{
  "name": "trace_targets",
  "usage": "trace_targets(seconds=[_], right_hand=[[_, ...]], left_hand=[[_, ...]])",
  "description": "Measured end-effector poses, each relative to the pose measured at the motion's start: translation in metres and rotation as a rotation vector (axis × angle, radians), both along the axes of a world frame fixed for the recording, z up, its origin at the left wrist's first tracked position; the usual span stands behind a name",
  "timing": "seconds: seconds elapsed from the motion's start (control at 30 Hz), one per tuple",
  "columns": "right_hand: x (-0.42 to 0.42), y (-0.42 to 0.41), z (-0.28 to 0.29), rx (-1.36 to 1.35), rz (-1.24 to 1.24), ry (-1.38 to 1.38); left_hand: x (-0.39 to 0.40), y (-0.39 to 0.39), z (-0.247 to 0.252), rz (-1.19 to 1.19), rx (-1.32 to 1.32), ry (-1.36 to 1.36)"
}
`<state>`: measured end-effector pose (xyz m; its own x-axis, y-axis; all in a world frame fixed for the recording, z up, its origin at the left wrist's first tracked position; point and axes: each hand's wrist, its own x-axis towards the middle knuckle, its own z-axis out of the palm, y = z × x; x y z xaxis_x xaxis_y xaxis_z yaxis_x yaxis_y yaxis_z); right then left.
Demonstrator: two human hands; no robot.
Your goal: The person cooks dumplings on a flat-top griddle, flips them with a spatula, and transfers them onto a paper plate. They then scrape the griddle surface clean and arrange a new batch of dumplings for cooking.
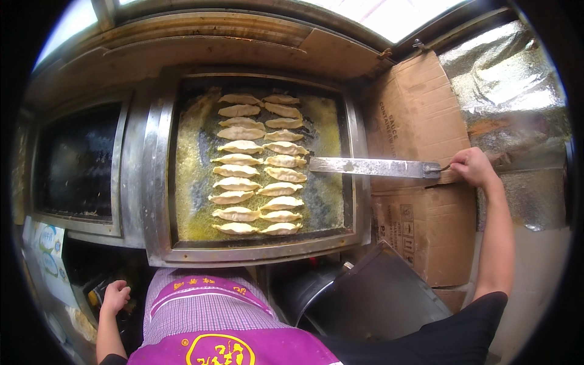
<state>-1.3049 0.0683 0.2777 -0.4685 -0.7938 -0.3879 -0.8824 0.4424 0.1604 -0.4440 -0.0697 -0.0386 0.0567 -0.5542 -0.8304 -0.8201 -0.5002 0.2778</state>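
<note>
With my right hand point(472, 166) I grip the handle end of a long flat metal spatula point(372, 167). Its blade reaches left across the rim of a square griddle point(255, 256), and its tip is close beside the right-hand column of dumplings point(285, 174). A second column of pale, crescent-shaped dumplings point(236, 170) lies just left of it. Both columns rest in foamy yellowish oil point(194, 182) on the hot plate. Down at the lower left, my left hand point(116, 295) hangs with loosely curled fingers and holds nothing visible.
A second dark griddle point(75, 169) adjoins on the left. Printed cardboard point(422, 146) lines the right side, with crumpled foil point(506, 91) beyond it. Below the cardboard stands a dark metal panel point(374, 292) beside a rounded pot-like vessel point(315, 296). Printed cartons point(52, 260) sit at lower left.
</note>
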Motion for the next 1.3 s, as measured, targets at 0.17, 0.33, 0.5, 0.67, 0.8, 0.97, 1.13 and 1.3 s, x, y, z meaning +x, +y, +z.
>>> trace_targets(seconds=[0.17, 0.33, 0.5, 0.67, 0.8, 0.97, 1.13, 1.3], right_hand=[[0.008, -0.012, -0.020, 0.027, 0.100, 0.024], [-0.004, -0.002, -0.022, 0.004, 0.093, -0.060], [0.017, -0.016, -0.037, -0.008, 0.045, -0.123], [0.011, 0.007, 0.003, -0.074, 0.140, -0.047], [0.033, 0.027, 0.050, -0.154, 0.217, 0.186], [0.130, 0.010, 0.066, -0.254, 0.214, 0.160], [0.207, -0.004, 0.043, -0.231, 0.392, 0.225], [0.249, 0.004, 0.028, -0.216, 0.325, 0.292]], left_hand=[[-0.006, 0.007, 0.000, -0.014, 0.021, -0.026], [-0.017, 0.002, 0.003, -0.022, 0.005, -0.018], [-0.016, 0.005, 0.001, -0.026, 0.007, -0.032], [-0.016, 0.006, -0.003, -0.034, -0.002, -0.012], [-0.015, 0.006, -0.007, -0.042, 0.034, -0.010], [-0.016, -0.008, -0.018, -0.114, 0.017, 0.003], [-0.016, -0.024, -0.031, -0.148, 0.015, 0.072], [0.001, -0.039, -0.044, -0.189, 0.064, 0.086]])
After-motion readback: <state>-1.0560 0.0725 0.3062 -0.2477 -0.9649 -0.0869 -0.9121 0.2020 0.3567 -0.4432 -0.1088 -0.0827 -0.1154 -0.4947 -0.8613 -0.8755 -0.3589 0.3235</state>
